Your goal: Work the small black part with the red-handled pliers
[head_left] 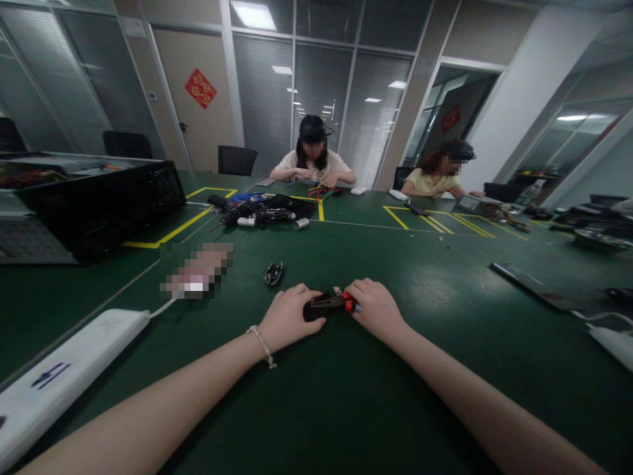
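Note:
My left hand [287,318] is closed around a small black part [311,311], thumb and fingers pressed on its sides; its exact kind is hard to make out. From the right, my right hand [376,307] wraps round the red handles of a pair of pliers [348,303]. The dark jaws of the pliers reach left to the black part, over the green tabletop [341,409]. Whether the jaws bite on it is not plain. Just beyond my left hand lies a small black and silver piece [273,274].
A white power strip [74,376] lies at left, its cord running to a blurred flat object [200,267]. A black computer case [109,214] stands behind. Cables and black parts [267,210] are heaped mid-table. Two people sit opposite; a flat dark panel [531,287] lies right.

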Motion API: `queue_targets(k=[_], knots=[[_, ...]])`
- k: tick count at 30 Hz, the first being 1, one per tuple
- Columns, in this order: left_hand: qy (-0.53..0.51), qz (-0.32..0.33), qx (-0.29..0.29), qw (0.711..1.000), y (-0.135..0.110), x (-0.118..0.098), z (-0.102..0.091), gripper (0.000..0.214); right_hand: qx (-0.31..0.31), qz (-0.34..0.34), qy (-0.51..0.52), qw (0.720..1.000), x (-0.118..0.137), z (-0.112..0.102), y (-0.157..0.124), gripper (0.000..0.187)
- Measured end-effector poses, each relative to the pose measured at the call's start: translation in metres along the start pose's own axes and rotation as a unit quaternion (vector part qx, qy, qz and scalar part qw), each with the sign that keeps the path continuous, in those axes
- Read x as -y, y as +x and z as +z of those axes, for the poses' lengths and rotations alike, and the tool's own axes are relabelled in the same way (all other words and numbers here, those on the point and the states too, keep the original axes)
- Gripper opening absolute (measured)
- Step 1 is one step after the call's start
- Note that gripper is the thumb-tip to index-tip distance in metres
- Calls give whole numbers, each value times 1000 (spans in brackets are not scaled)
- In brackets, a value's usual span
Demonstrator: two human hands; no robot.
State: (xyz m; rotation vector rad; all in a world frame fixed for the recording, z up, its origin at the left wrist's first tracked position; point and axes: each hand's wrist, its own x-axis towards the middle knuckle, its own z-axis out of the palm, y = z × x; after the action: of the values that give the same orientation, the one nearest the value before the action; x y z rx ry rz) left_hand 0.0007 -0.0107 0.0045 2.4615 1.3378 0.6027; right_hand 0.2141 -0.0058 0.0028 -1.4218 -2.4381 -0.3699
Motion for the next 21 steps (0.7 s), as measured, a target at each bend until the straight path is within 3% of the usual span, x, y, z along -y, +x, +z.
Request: queue_targets(k=[12, 18, 21], knots=[[-11, -5, 9, 1000, 1, -2, -2, 45, -3, -5, -16, 1000, 1, -1, 0, 18], [-22, -18, -4, 1000, 0, -4, -1, 57, 1, -3, -18, 1000, 2, 0, 0, 19], [-25, -27, -6, 999, 1, -3, 0, 51, 3, -2, -16, 1000, 2, 1, 0, 19]])
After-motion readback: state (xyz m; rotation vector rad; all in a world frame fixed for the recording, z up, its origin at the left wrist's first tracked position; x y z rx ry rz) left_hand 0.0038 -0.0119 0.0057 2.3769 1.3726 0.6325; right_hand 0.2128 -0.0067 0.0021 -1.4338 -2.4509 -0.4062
